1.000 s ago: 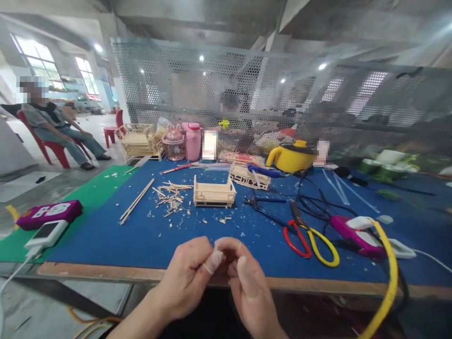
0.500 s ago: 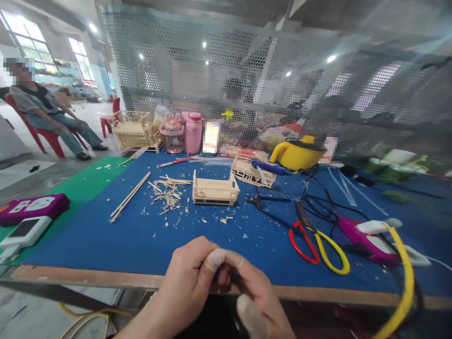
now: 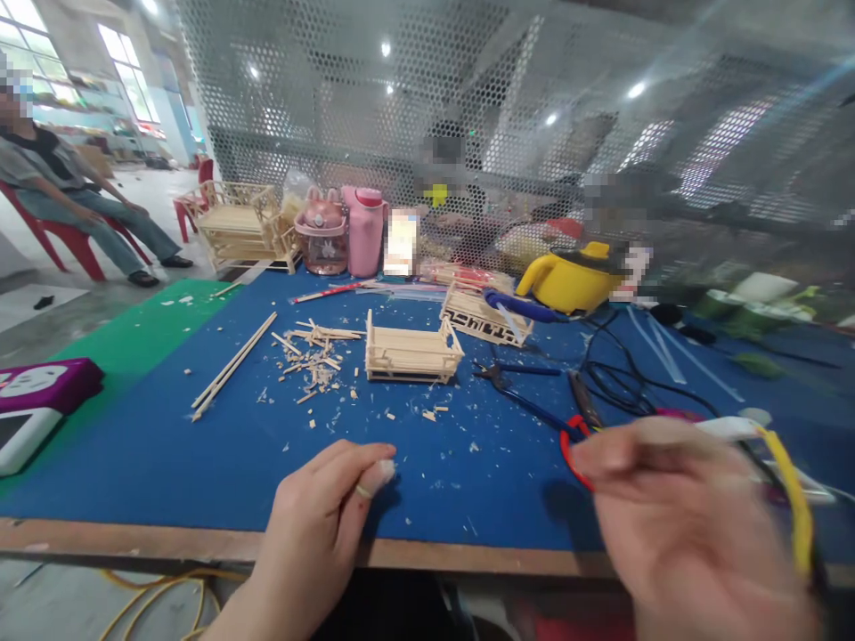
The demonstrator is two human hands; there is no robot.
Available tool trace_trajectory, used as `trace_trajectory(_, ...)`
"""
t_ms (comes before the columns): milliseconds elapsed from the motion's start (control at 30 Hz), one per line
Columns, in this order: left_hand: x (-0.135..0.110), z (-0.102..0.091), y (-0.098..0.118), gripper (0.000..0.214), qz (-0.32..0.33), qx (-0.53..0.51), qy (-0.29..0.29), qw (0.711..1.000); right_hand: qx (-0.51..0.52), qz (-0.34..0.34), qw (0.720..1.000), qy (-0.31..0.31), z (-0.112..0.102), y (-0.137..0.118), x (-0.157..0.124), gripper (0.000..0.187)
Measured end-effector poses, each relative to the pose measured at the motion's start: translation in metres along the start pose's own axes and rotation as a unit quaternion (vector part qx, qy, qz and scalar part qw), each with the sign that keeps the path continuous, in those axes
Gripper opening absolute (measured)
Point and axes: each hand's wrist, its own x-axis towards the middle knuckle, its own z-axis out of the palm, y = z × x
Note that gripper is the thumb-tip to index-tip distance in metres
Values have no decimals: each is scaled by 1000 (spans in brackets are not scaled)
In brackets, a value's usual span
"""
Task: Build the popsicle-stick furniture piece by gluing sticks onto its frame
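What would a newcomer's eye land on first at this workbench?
Probably the right hand, large and blurred at lower right, partly covering a red tool handle. Next, the pale stick model near the picture's middle, with wood scraps to its left. The yellow pot also stands out, back right, before the perforated screen.

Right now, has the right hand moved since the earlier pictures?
Yes, to the right: the right hand was left of the red-handled scissors and now blocks part of their handles from view.
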Motion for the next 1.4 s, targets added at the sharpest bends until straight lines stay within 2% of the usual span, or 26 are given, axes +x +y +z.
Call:
trace_trajectory(67,1,2,-5,16,-1,-1,-29,1000,-127,37,982,-136,6,8,0,21)
trace_trajectory(100,2,3,-6,16,-1,-2,-39,999,-184,47,966,-178,9,13,0,22)
trace_trajectory(233,-1,2,-9,25,22,-10,-43,999,-336,19,909,-247,20,31,13,28)
trace_trajectory(267,-2,1,-10,29,30,-9,-43,999,-359,17,889,-284,22,34,20,25)
trace_trajectory(333,-6,-2,-10,34,29,2,-47,998,-400,19,831,-386,27,39,36,14)
trace_trajectory(400,-9,-5,-9,35,12,19,-47,999,-452,11,767,-455,35,44,48,21)
trace_trajectory(467,-10,-6,-7,34,-4,27,-41,999,-496,-13,732,-468,43,48,54,24)
trace_trajectory(600,-6,-9,-1,27,-6,30,-44,999,-533,-58,710,-456,58,53,57,21)
trace_trajectory(733,6,-13,2,24,8,55,-70,996,-540,-66,683,-487,64,53,62,12)
trace_trajectory(833,16,-17,2,26,-5,99,-117,988,-505,-48,687,-520,61,53,68,4)
trace_trajectory(933,27,-24,-1,30,-19,158,-159,974,-443,-19,731,-519,51,54,74,9)
trace_trajectory(1000,36,-29,-2,30,-14,190,-155,969,-412,0,762,-499,43,56,77,18)
trace_trajectory(1067,49,-30,-3,30,14,214,-127,968,-402,15,785,-471,36,58,80,31)
trace_trajectory(1167,76,-22,-6,35,91,258,-90,958,-414,32,802,-430,32,62,81,47)
trace_trajectory(1233,96,-12,-11,53,123,305,-97,939,-415,39,806,-419,34,65,80,51)
trace_trajectory(1300,114,-3,-18,71,140,329,-139,924,-402,28,814,-419,36,69,77,51)
trace_trajectory(1400,133,4,-29,80,143,352,-203,903,-381,0,822,-423,37,72,75,36)
